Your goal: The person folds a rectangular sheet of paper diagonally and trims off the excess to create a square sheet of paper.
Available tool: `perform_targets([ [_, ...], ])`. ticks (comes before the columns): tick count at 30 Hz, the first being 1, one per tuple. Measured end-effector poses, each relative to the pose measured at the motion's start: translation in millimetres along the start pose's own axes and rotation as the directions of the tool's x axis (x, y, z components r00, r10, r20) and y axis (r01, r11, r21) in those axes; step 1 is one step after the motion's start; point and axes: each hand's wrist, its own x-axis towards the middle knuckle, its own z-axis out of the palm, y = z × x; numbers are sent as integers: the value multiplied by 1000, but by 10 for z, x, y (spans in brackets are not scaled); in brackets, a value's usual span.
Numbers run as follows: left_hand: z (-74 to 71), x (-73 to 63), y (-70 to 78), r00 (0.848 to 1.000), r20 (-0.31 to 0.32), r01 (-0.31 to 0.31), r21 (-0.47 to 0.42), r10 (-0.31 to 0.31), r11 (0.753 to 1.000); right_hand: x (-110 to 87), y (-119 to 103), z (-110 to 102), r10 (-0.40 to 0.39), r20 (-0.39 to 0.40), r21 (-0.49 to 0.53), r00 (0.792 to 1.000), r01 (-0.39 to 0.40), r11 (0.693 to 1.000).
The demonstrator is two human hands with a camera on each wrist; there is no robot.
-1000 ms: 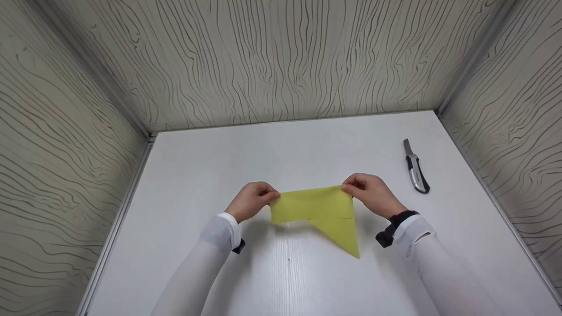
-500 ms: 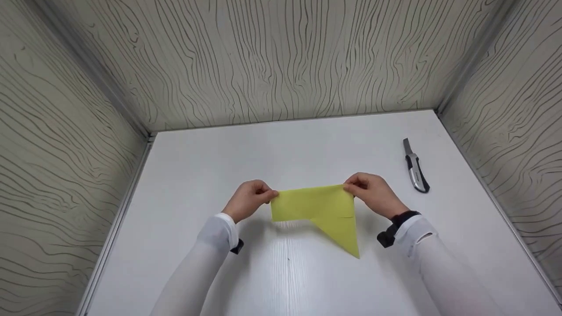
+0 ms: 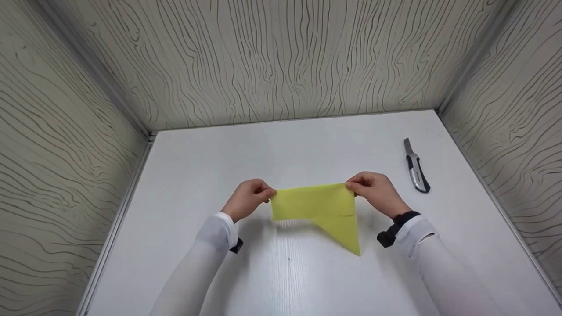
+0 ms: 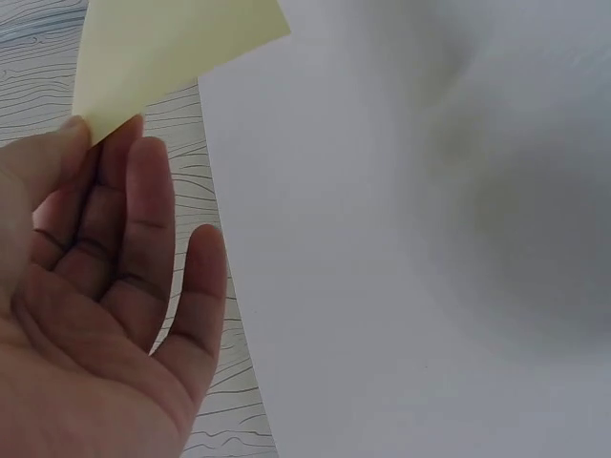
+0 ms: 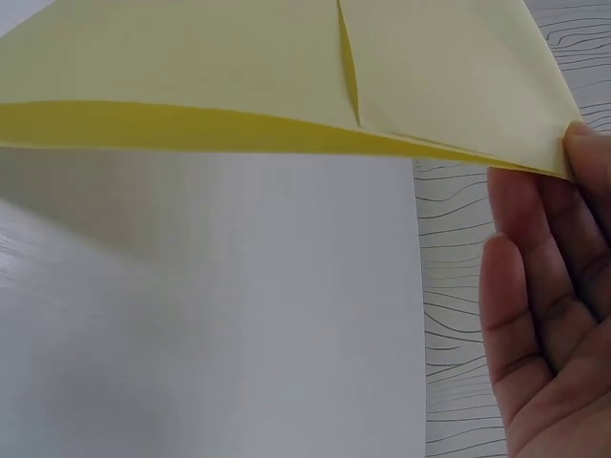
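Observation:
A folded sheet of yellow paper (image 3: 314, 202) is stretched between both hands, raised over the white table. Its left part is a narrow band; at the right a pointed flap hangs down. My left hand (image 3: 246, 199) pinches the upper left corner between thumb and fingertips; in the left wrist view the other fingers of that hand (image 4: 115, 277) extend loosely. At the upper right corner, my right hand (image 3: 375, 193) pinches the paper too. Seen from the right wrist, the paper (image 5: 210, 67) shows layers slightly parted along its lower edge and a short slit in its face.
A utility knife (image 3: 417, 171) with its blade out lies on the white table (image 3: 210, 153) to the right, beyond the right hand. Wood-grain panels (image 3: 281, 61) rise behind the table and on both sides. Black camera straps (image 3: 397, 226) sit at the wrists.
Both hands have drifted slightly apart and up, the left a little leftward, drawing the paper's top edge straighter. The flap's tip has risen a little. The knife stays in place.

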Motion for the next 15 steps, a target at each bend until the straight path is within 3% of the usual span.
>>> perform_targets([
  [15,-2,-20,-6,1000,23,0,24,0,1000,-2,-16,42,-33,-40,-62,999,30,998],
])
